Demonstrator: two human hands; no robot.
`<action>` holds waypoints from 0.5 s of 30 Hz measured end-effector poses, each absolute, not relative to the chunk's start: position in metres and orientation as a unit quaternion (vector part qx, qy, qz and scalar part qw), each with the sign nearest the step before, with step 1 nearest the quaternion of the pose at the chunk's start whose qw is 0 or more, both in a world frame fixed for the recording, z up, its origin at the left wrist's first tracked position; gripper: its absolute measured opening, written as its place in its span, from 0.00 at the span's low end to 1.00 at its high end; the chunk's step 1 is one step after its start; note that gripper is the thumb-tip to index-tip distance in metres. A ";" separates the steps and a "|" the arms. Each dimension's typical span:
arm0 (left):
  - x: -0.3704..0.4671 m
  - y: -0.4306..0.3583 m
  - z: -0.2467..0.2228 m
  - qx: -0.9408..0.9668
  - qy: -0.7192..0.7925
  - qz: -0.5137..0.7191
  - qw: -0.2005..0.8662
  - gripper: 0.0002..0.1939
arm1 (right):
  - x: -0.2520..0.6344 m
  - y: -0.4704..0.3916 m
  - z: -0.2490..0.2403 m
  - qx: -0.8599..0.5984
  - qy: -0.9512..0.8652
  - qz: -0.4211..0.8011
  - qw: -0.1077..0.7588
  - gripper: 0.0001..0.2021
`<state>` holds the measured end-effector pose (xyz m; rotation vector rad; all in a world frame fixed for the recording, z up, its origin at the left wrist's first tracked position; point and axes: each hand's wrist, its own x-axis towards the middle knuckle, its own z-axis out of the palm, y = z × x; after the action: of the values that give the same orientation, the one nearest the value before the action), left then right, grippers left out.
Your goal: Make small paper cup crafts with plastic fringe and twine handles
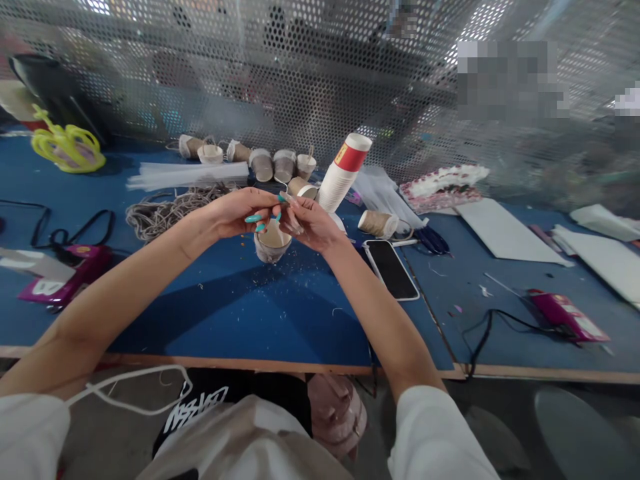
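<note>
My left hand (243, 210) and my right hand (311, 223) meet above the table, fingertips pinched together. Whatever lies between the fingers is too small and too covered to name. Just below them a small cup (273, 251) with a greyish wrapping stands upright, its pale inside facing up and partly hidden by the fingers. Left of it lies a tangled heap of grey-brown cord (157, 217), behind my left wrist. A leaning stack of white paper cups (337, 183) with a red-banded one on top rises behind my right hand.
Several small wrapped cups (261, 165) line the back, near translucent strips (187, 175). A phone (393, 270) and a tipped brown cup (377, 224) lie to the right. Purple corded devices (567, 317) sit at both sides. A yellow crown-shaped object (70, 150) stands far left. A perforated metal screen (225, 87) rises behind.
</note>
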<state>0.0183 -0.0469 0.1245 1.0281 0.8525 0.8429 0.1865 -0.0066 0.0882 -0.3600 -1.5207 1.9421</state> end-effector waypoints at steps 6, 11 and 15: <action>0.017 -0.049 0.126 0.471 0.384 0.385 0.694 0.20 | 0.184 -0.006 0.085 -0.051 -0.588 0.741 0.320 0.18; 0.017 -0.049 0.129 0.486 0.406 0.386 0.670 0.18 | 0.186 -0.007 0.091 -0.053 -0.594 0.743 0.303 0.23; 0.017 -0.048 0.133 0.476 0.443 0.404 0.644 0.18 | 0.192 -0.007 0.099 -0.107 -0.607 0.737 0.278 0.27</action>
<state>0.0167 -0.0485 0.1328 1.0837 1.0090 0.9204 0.1921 -0.0074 0.0995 -0.2881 -1.6285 1.9776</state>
